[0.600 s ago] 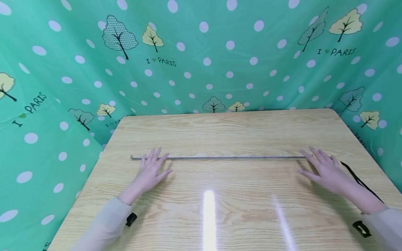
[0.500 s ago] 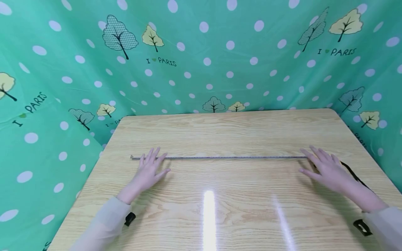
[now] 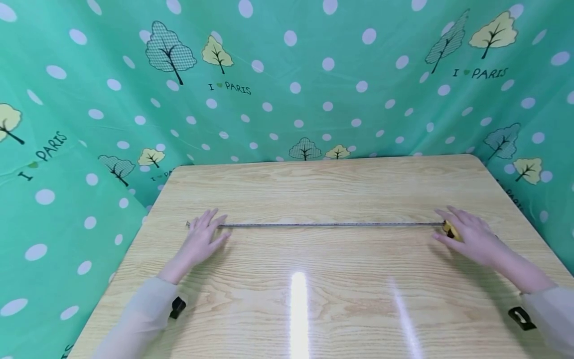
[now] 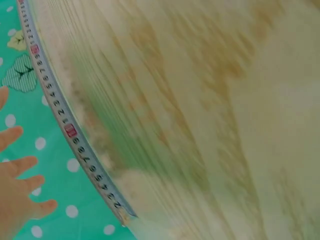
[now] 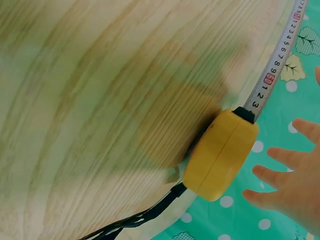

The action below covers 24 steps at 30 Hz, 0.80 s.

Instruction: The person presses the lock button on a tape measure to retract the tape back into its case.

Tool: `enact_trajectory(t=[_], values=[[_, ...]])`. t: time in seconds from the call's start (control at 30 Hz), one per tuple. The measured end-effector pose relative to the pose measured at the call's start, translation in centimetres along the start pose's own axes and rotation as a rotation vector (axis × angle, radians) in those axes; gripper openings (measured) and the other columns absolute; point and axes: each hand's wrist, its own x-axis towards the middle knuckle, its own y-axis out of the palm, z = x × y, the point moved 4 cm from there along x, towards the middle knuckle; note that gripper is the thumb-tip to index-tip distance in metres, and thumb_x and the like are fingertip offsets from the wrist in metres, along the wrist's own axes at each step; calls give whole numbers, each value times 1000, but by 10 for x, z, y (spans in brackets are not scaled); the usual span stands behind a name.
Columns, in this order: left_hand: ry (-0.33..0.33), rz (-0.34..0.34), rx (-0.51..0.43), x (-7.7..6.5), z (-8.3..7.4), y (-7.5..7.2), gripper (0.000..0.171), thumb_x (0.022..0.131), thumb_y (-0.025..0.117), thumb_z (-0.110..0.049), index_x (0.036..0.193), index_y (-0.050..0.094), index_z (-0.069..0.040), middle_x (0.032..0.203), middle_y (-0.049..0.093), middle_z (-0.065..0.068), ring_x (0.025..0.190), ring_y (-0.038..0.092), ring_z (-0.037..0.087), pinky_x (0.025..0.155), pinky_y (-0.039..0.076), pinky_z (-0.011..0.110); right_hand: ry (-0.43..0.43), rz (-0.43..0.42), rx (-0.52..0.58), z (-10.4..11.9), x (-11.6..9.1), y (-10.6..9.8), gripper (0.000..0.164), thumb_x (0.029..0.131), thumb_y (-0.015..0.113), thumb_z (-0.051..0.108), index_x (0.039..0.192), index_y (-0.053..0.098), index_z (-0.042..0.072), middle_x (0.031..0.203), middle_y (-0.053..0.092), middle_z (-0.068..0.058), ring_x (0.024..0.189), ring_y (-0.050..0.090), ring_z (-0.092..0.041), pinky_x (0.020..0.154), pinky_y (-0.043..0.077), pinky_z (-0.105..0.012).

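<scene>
Head view: where's the yellow-cased, metal-bladed tape measure (image 3: 332, 225)?

Across the pale wood-grain table (image 3: 358, 284), its case (image 5: 220, 155) beside the spread right hand (image 3: 475, 240).

Left hand (image 3: 202, 240)?

Spread near the far end; touching, I can't tell.

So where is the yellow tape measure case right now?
In the head view, the yellow case is toward the right of the wooden table, partly hidden by the right hand, at the right end of the blade.
</scene>
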Motion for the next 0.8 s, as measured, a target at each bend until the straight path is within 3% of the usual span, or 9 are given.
enact_trajectory(t=[0.3,0.8], values=[[-9,-42,-33,-2,20,-1,46,86,59,-26,123,48,-2,132,33,25,121,27,42,98,14,61,31,3,6,-10,-1,0,66,86,56,37,135,29,2,127,27,-37,110,26,-57,83,18,-69],[-63,-98,-69,-5,44,-3,38,86,59,-19,116,53,3,124,42,29,116,33,45,95,19,62,48,-23,-32,-25,-1,2,62,85,57,37,130,35,1,123,32,-38,105,31,-56,78,26,-67]])
